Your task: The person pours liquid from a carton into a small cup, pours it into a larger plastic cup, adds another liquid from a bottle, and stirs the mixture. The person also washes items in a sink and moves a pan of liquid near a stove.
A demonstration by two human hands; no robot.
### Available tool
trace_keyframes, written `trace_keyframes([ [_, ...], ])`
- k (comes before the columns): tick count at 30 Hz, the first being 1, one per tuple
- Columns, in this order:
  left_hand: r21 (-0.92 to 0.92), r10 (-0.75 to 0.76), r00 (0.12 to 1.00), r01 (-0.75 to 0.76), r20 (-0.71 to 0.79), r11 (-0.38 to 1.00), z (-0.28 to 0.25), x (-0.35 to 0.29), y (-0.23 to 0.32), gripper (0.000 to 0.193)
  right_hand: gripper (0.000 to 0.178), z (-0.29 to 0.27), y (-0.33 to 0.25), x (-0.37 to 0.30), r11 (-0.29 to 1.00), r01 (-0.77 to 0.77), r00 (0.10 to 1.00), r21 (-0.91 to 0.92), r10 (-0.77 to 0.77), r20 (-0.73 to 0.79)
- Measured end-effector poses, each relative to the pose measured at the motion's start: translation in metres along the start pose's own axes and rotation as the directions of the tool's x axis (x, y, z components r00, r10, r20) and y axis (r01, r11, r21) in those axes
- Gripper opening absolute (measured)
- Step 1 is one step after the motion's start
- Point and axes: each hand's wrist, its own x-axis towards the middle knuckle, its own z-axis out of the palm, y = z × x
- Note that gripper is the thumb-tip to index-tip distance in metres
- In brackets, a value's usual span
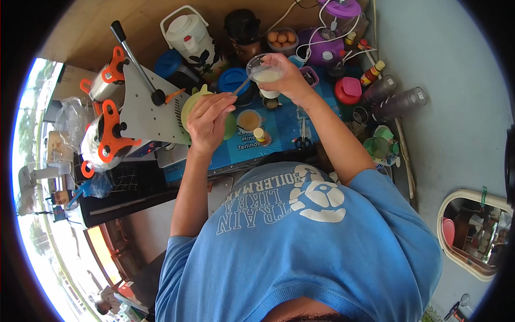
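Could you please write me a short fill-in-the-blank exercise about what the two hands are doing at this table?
1. The right hand holds a clear plastic ____ of pale liquid.
2. The left hand holds a long ____ whose end dips into that liquid.
3. The clear tub at the back of the table holds brown ____.

Missing words: cup; spoon; eggs

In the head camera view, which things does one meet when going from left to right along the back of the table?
Cup-sealing machine with orange handles → white jug → dark jar → clear plastic cup held in the right hand → purple appliance → pink lid → stacked clear cups.
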Motion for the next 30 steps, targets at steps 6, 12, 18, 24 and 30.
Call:
trace_keyframes([
  [6,-0.063,0.008,0.998,-0.003,0.070,0.998,0.017,0.008,-0.014,0.013,0.075,-0.012,0.015,-0.002,1.000,-0.007,0.993,-0.030,0.004,-0.121],
  [12,-0.645,-0.787,0.598,0.664,0.154,0.378,0.047,0.012,-0.066,0.022,0.080,-0.004,0.015,-0.025,0.998,-0.057,0.924,0.026,0.062,-0.378],
  [18,-0.640,-0.872,0.457,0.726,0.176,0.252,0.106,0.010,-0.161,0.025,0.078,0.002,0.024,-0.088,1.000,0.010,0.834,0.008,-0.004,-0.552],
  [24,0.339,-0.516,0.807,0.418,0.288,0.843,0.173,0.018,-0.172,0.033,0.078,0.045,0.002,-0.199,0.998,-0.052,0.750,-0.045,0.010,-0.661],
  [30,0.352,-0.420,0.778,0.272,0.467,0.896,0.227,0.017,-0.175,0.032,0.081,0.104,-0.013,-0.317,0.988,-0.148,0.585,-0.032,0.062,-0.808],
])
